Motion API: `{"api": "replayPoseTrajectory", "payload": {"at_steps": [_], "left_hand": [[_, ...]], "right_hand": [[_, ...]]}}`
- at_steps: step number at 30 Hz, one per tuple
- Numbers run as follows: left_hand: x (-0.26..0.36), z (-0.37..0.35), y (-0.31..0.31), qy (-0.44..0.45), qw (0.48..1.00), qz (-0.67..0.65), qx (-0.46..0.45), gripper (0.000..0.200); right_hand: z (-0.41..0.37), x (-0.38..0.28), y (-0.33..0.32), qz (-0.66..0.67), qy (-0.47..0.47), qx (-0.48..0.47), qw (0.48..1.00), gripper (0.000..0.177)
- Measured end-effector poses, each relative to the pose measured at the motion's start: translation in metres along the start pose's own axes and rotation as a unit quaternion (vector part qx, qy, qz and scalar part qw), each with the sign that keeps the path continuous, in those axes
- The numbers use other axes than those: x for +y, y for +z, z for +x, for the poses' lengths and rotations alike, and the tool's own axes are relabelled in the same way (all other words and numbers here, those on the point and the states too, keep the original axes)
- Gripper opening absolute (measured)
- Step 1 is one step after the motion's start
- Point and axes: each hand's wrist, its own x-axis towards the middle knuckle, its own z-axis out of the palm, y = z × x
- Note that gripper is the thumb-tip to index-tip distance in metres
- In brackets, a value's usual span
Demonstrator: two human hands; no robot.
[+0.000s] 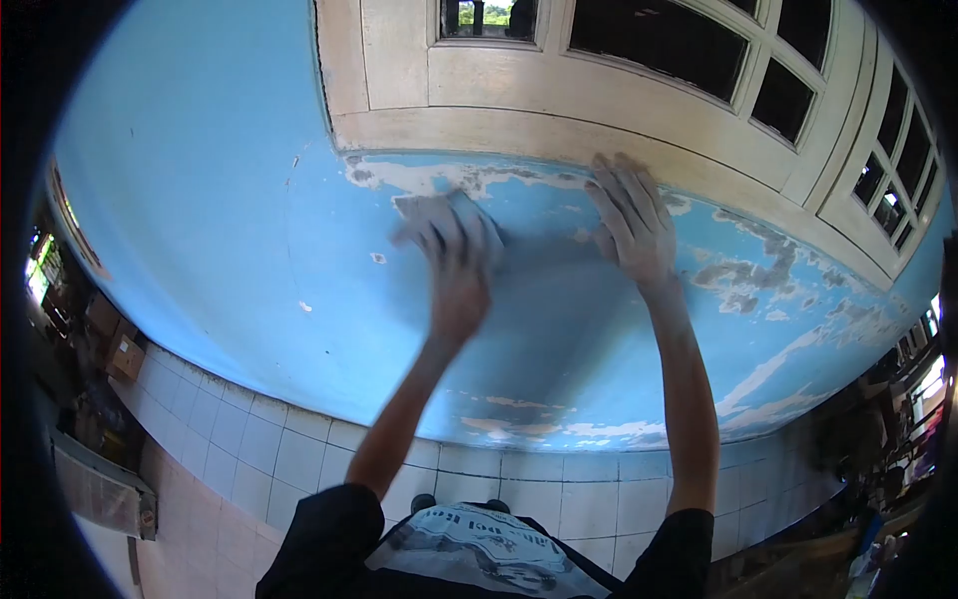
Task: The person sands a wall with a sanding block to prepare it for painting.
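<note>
Below the window frame, my left hand presses a grey sheet flat against the blue wall. Its fingers are bent over the sheet and slightly blurred. To the right, my right hand lies on the wall with fingers stretched up, their tips at the lower edge of the cream wooden window frame; nothing shows in it. Both hands look dusty. Around them the paint is patchy, with white and grey bare spots beneath the frame and lower down.
White floor tiles run along the wall's foot, where my shoes show. A cardboard box stands at the far left, near a grey-framed object. Cluttered, dark items fill the right edge. Window panes are above the hands.
</note>
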Motion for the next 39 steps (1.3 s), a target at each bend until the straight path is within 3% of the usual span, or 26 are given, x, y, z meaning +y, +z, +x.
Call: {"api": "replayPoseTrajectory", "payload": {"at_steps": [2, 4, 7, 8, 10, 11, 12, 14, 18, 20, 21, 23, 25, 28, 31, 34, 35, 36, 38, 39], "left_hand": [[0.016, -0.036, 0.018, -0.016, 0.999, -0.004, -0.042, 0.045], [0.026, -0.027, 0.014, -0.034, 0.996, -0.013, -0.080, 0.044], [0.005, 0.025, -0.007, -0.029, 0.998, -0.020, 0.055, 0.047], [0.001, 0.028, -0.004, -0.028, 0.998, -0.019, 0.054, 0.047], [-0.004, 0.024, 0.003, -0.011, 0.999, 0.034, -0.036, 0.050], [0.014, 0.011, 0.016, -0.042, 0.998, 0.044, 0.010, 0.052], [0.019, -0.021, 0.035, -0.005, 0.965, 0.208, -0.160, 0.054], [0.029, -0.049, 0.041, -0.050, 0.992, -0.007, -0.118, 0.049], [0.016, 0.004, 0.018, -0.046, 0.998, 0.019, -0.029, 0.053], [0.011, 0.040, 0.000, -0.097, 0.992, 0.030, 0.069, 0.055], [0.015, 0.033, 0.004, -0.100, 0.992, 0.030, 0.066, 0.055], [0.025, 0.001, 0.013, -0.105, 0.994, 0.017, -0.028, 0.055], [0.022, -0.064, 0.044, -0.113, 0.990, 0.017, -0.087, 0.055], [0.005, -0.057, 0.024, -0.150, 0.986, 0.030, -0.070, 0.057], [-0.036, 0.002, -0.009, -0.224, 0.970, 0.006, 0.094, 0.059], [-0.032, 0.022, -0.014, -0.192, 0.967, 0.003, 0.165, 0.055], [-0.031, 0.001, 0.001, -0.113, 0.988, 0.041, 0.100, 0.054], [-0.019, -0.020, 0.012, -0.114, 0.987, 0.046, 0.100, 0.054], [0.007, -0.050, 0.030, -0.112, 0.992, -0.053, -0.030, 0.060], [0.003, -0.044, 0.027, -0.113, 0.992, -0.056, -0.029, 0.060]], "right_hand": [[-0.005, 0.005, -0.003, -0.003, -0.003, -0.015, 1.000, 0.042], [-0.011, 0.011, -0.004, -0.010, -0.011, -0.034, 0.999, 0.044], [-0.021, 0.014, 0.000, -0.012, 0.001, -0.049, 0.999, 0.048], [-0.021, 0.014, 0.001, -0.012, 0.009, -0.046, 0.999, 0.049], [-0.025, 0.010, 0.000, -0.007, 0.018, -0.047, 0.999, 0.049], [-0.026, 0.010, 0.000, -0.004, 0.025, -0.030, 0.999, 0.049], [-0.024, 0.012, 0.002, -0.004, 0.031, -0.009, 0.999, 0.048], [-0.024, 0.013, 0.003, 0.000, 0.034, 0.000, 0.999, 0.046], [-0.028, 0.015, 0.003, 0.008, 0.033, 0.002, 0.999, 0.044], [-0.026, 0.014, 0.004, 0.006, 0.039, 0.009, 0.999, 0.044], [-0.027, 0.014, 0.003, 0.006, 0.044, 0.013, 0.999, 0.045], [-0.029, 0.014, 0.003, 0.013, 0.043, 0.018, 0.999, 0.045], [-0.026, 0.015, 0.005, 0.022, 0.041, 0.039, 0.998, 0.045], [-0.026, 0.015, 0.003, 0.024, 0.033, 0.027, 0.999, 0.042], [-0.025, 0.014, 0.003, 0.021, 0.032, 0.027, 0.999, 0.039], [-0.027, 0.013, 0.002, 0.021, 0.043, 0.031, 0.998, 0.039], [-0.027, 0.013, 0.003, 0.013, 0.044, 0.030, 0.999, 0.039], [-0.027, 0.013, 0.005, 0.003, 0.042, 0.029, 0.999, 0.040], [-0.028, 0.015, 0.007, -0.001, 0.029, 0.023, 0.999, 0.040], [-0.029, 0.015, 0.006, -0.005, 0.018, 0.014, 1.000, 0.039]]}}
